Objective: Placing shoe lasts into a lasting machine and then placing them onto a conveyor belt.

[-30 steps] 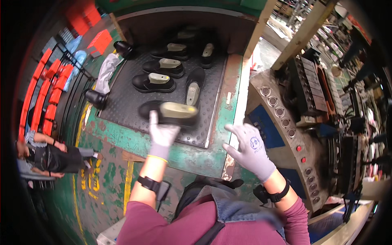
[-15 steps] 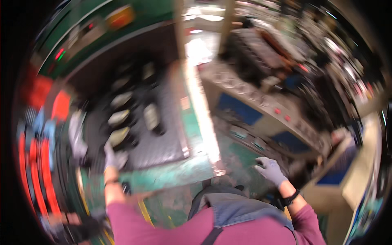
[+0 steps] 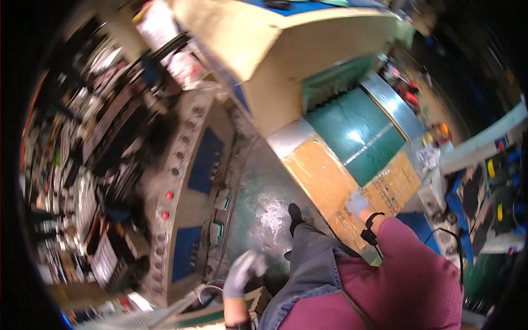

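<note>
My left hand [image 3: 245,272], in a pale grey glove, hangs in the air over the floor beside my legs. Its fingers are loosely bent and blurred, somewhat apart, with nothing visible in them. My right hand [image 3: 358,203], gloved alike, is at the cardboard-covered ledge [image 3: 322,179] in front of a green conveyor belt [image 3: 357,135]. Whether it touches the cardboard I cannot tell, and its fingers are smeared by motion. No object shows in it.
On the left stands a long beige machine panel [image 3: 184,181] with round dials and red buttons. A large beige housing [image 3: 275,82] surrounds the belt. Green floor [image 3: 269,187] lies between them. Small machine parts and a blue surface [image 3: 418,228] are at the right.
My view has swung right, from a table with dark matting and several pale pieces to the conveyor. My left hand has left that table; my right hand is now at the cardboard.
</note>
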Demonstrator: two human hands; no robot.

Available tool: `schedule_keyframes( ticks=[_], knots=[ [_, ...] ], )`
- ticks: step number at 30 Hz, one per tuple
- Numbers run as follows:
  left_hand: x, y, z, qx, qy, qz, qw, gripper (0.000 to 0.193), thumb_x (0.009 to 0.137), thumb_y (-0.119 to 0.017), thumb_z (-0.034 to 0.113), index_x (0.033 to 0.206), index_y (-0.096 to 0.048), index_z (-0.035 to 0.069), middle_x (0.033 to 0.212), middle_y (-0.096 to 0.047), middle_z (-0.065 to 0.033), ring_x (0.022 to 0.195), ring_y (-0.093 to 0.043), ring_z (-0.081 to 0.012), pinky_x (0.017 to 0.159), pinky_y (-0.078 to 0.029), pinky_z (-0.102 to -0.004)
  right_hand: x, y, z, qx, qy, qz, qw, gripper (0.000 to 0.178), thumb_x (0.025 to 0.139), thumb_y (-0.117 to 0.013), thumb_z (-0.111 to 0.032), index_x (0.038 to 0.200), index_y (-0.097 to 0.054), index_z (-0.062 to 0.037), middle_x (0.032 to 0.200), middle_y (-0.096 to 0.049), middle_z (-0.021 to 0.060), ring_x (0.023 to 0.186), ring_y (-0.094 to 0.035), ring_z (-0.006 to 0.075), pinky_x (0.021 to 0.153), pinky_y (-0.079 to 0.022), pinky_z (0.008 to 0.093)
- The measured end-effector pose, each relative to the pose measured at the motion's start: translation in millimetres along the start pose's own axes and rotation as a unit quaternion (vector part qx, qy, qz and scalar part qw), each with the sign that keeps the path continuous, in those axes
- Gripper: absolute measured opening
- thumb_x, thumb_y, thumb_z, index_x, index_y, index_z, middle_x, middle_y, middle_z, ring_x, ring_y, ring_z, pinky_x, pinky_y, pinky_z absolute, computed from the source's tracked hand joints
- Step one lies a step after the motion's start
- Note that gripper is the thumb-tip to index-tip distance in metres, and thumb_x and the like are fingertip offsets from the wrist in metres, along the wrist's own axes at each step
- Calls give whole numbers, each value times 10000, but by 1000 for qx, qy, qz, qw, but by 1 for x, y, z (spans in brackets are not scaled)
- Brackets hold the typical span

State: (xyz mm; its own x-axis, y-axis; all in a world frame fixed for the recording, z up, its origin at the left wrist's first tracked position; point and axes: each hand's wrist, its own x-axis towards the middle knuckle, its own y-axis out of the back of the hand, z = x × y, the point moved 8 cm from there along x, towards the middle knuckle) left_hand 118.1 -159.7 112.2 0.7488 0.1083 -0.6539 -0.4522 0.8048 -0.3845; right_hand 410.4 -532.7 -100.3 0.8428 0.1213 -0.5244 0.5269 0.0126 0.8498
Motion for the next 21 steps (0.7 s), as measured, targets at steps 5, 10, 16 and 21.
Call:
schedule_keyframes(
  ticks=[5,10,16,21],
  knots=[
    [251,-196,-4,336,26,-225,914,371,1000,-583,338,1123,-629,-10,959,-684,-62,901,-631,-133,834,-502,-284,6,8,162,191,-264,188,926,674,905,-571,-415,1454,-381,-74,1507,-402,205,1363,-421,375,1098,-326,530],
    [479,-302,16,463,-112,-200,856,403,947,-622,345,1138,-625,-10,920,-684,-84,889,-619,-174,822,-486,-328,26,-11,204,182,-349,308,866,632,907,-586,-345,1442,-407,-60,1527,-393,145,1407,-359,336,1114,-276,554],
    [679,-333,138,605,-56,112,787,364,862,-598,136,1191,-641,-15,1272,-609,-242,1070,-632,-306,924,-491,-394,34,-23,184,115,-409,286,859,667,924,-541,-326,1500,-340,-55,1564,-332,146,1446,-282,325,1161,-186,510],
    [774,-349,213,681,-164,186,689,394,864,-606,190,1202,-636,-10,1277,-608,-236,1087,-621,-315,940,-481,-396,45,-23,176,134,-387,276,870,672,948,-457,-357,1522,-300,-44,1576,-301,176,1464,-242,354,1178,-127,523]
  ],
)
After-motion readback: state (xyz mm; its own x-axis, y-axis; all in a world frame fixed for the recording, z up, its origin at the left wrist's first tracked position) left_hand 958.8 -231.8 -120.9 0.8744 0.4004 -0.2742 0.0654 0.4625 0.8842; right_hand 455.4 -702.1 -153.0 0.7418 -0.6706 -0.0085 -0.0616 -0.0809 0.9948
